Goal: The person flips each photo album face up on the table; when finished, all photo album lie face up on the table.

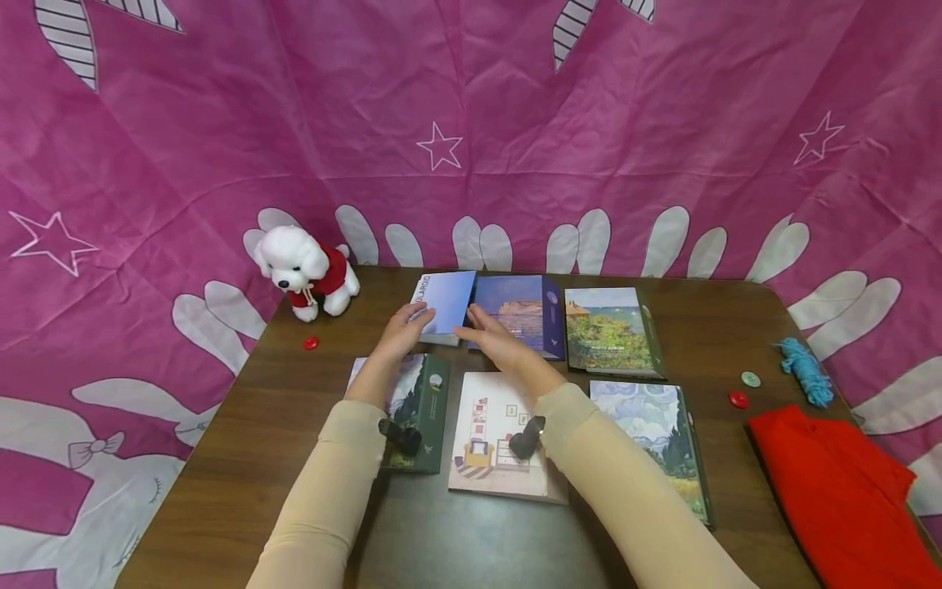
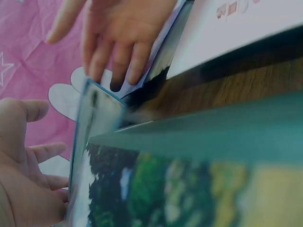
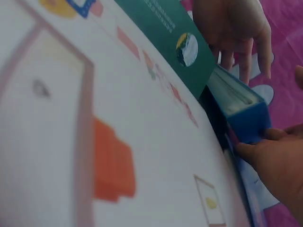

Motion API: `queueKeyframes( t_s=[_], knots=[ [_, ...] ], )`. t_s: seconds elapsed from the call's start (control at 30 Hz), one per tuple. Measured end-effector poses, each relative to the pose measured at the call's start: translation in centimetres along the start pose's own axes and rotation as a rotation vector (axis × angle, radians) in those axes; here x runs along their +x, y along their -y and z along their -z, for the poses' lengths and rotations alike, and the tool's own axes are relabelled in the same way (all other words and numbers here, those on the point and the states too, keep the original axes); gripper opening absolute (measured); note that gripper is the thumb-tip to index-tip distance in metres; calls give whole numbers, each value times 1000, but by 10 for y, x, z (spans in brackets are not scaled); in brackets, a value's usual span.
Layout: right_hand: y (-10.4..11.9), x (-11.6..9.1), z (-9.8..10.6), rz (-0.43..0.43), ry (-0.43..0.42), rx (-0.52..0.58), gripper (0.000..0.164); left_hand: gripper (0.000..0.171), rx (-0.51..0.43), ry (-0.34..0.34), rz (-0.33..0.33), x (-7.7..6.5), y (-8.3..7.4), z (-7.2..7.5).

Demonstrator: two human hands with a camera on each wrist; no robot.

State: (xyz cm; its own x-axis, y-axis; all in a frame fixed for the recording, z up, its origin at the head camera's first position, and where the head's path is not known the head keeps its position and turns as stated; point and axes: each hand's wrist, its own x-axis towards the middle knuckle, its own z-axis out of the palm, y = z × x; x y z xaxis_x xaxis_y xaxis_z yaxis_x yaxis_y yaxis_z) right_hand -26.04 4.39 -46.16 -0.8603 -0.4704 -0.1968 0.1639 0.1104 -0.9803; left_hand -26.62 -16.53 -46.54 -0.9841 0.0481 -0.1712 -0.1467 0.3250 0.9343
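A light-blue album lettered "OLAROID" (image 1: 449,303) lies at the back of the table, between my two hands. My left hand (image 1: 401,331) is at its left edge, thumb and fingers spread. My right hand (image 1: 504,339) reaches to its right edge with fingers extended. In the right wrist view, the right fingertips (image 3: 255,146) are against the album's blue spine (image 3: 251,120), and the left hand (image 3: 232,23) hangs beyond its page edges. Beside it, partly overlapped by the right hand, lies a purple-blue photo album (image 1: 515,303).
Nearer me are a green album (image 1: 434,417), a white album with a room drawing (image 1: 471,409) and a landscape album (image 1: 655,425). Another album (image 1: 607,335) is back right. A plush dog (image 1: 302,266), buttons (image 1: 311,343), blue yarn (image 1: 805,372) and red cloth (image 1: 832,491) lie around.
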Motion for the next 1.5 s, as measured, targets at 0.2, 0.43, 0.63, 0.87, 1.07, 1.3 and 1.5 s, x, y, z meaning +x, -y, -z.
queueKeyframes(
  t_s=[0.2,0.43,0.63,0.87,1.07,1.3,1.5],
  knots=[
    [9,-3,-10,166,-97,22,66,63,42,22,-38,-4,-9,-2],
    [15,3,-12,177,-383,67,53,62,-33,94,-68,-10,-21,-13],
    [19,2,-5,192,-354,86,57,70,-107,164,-63,-15,-24,-15],
    [16,6,-5,113,-199,122,59,70,-133,120,-6,-13,-16,-14],
    [9,10,-9,52,-135,162,55,58,-188,82,-162,-13,-15,-15],
    [2,9,-17,18,24,-158,72,45,-291,-187,-221,-16,-8,-8],
    [1,8,-22,4,23,-212,75,55,-2,-310,-119,-13,-1,6]
  ],
)
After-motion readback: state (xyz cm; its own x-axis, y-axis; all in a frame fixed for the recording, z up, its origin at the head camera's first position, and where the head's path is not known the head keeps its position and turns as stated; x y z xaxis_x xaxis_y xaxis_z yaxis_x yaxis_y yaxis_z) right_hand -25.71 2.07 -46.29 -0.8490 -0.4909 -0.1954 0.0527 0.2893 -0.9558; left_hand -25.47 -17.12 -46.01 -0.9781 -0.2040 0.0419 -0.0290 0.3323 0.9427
